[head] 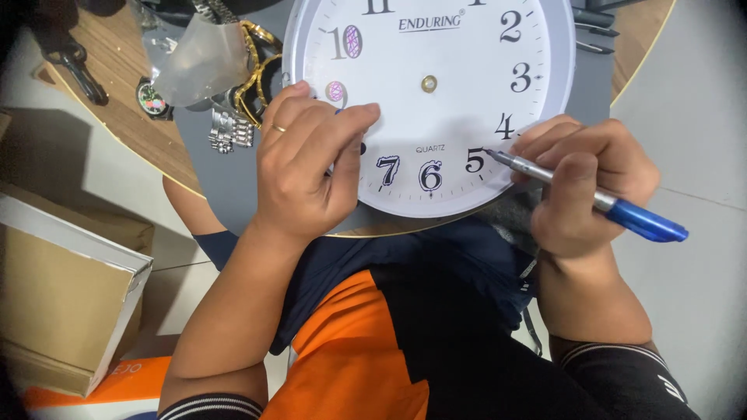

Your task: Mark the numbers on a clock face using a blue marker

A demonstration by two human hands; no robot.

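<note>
Cardboard box [66,292]: far left, on the floor beside the person's left arm, well apart from the tabletop.
Tabletop [128,117]: round and wooden. Its curved edge runs down from the upper left. A grey mat [226,171] covers its middle.
Watches [233,109]: a heap of metal bands and a clear plastic bag, just left of the clock. That side is crowded.
Left hand [307,163]: lies palm down on the clock's lower left part. The fingers [342,128] are curled and close together, pressing on the face. One wears a ring.
Clock face [436,93]: big, round and white, flat on the mat, its bottom rim near the person's tummy. The top is cut off by the picture edge.
Pen [591,194]: blue with a silver front. It lies slanted, tip up-left by the number five, back end down-right over the floor.
Right hand [580,183]: at the clock's lower right rim, fingers pinching the pen.
Floor [692,117]: pale and open on the right.
</note>
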